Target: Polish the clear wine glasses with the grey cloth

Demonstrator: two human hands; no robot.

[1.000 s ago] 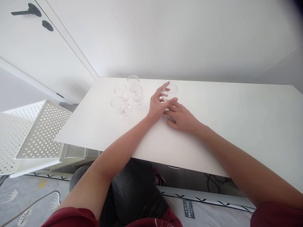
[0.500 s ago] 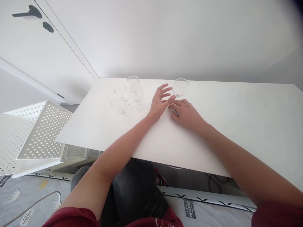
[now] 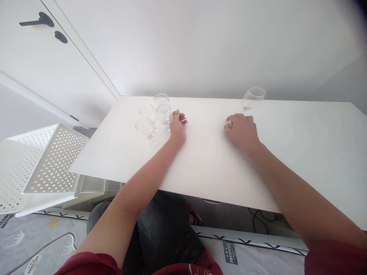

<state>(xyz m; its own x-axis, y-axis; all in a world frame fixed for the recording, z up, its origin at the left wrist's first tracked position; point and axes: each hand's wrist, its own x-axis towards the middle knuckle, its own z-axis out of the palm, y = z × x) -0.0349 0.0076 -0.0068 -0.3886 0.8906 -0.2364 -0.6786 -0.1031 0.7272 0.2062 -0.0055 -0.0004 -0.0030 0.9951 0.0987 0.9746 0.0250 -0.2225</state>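
Observation:
On the white table [image 3: 206, 164], my right hand [image 3: 243, 131] is closed around the lower part of a clear stemmed wine glass [image 3: 252, 98]. Its bowl leans up and to the right above my fingers; the stem is mostly hidden. My left hand [image 3: 178, 126] is at the right side of a cluster of stemmed glasses, with loosely bent fingers and nothing seen gripped. Closest to it is one wine glass [image 3: 163, 114], at or almost at my fingertips; contact is unclear. Several others stand close by, including a front-left wine glass [image 3: 144, 128] and a rear wine glass [image 3: 161, 100].
A white wall [image 3: 200, 49] rises behind the table. To the left are a door with a dark handle [image 3: 40, 20] and a white perforated metal unit [image 3: 54, 160]. Below the front edge are my legs [image 3: 166, 233] and dark cables [image 3: 259, 221].
My right hand has moved right, carrying the wine glass with it. My left hand has left that glass and shifted left to the cluster, its fingers less spread.

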